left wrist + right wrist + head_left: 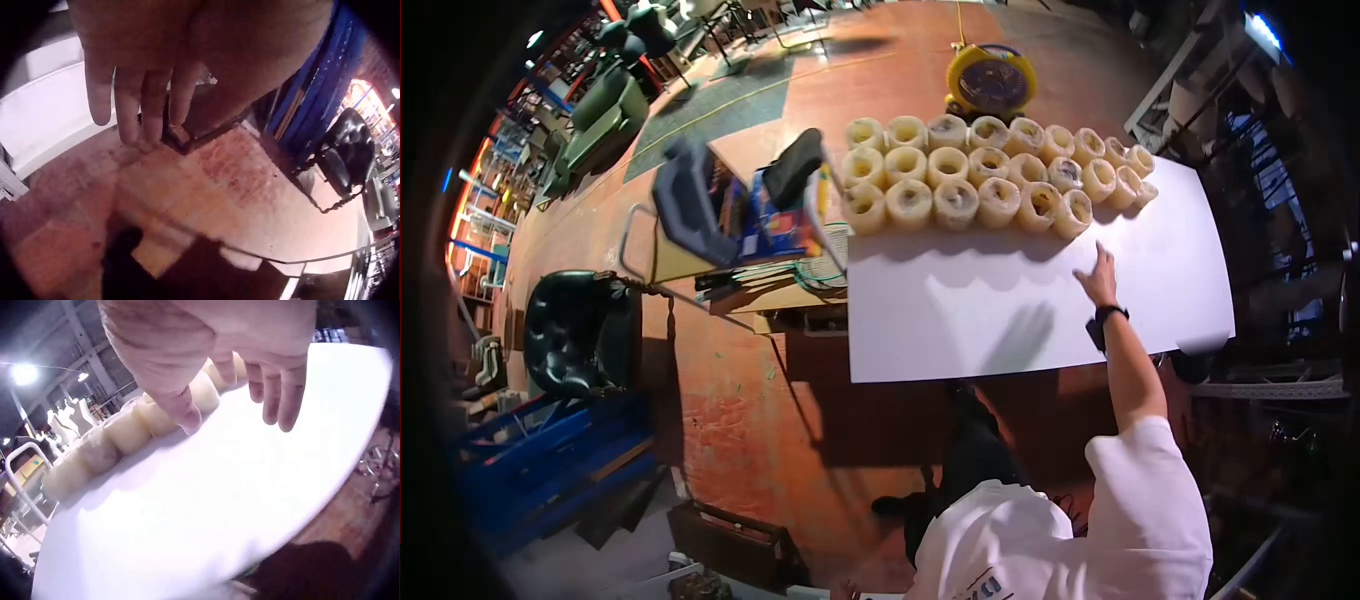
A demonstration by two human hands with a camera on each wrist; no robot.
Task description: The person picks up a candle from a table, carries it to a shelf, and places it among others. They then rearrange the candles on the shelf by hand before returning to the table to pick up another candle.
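Observation:
My right hand (1099,280) reaches over the white tabletop (940,320), fingers extended and holding nothing. It is nearest to the front row of cream-coloured hollow cylinders, close to the nearest cylinder (1072,214) at that row's right end. These thick-walled, waxy-looking pieces stand in several rows along the far side of the table. In the right wrist view the thumb of this hand (250,331) overlaps one cylinder (156,419), its other fingers pointing down above the white surface. Low at my side, my left hand (194,50) hangs with loose fingers over the floor, gripping nothing.
A yellow round-bodied device (991,80) stands beyond the table. Left of it, a cart carries a grey plastic piece (690,205) and a blue box (775,230). A black tufted chair (575,333) and blue beams (550,465) lie further left on the reddish floor.

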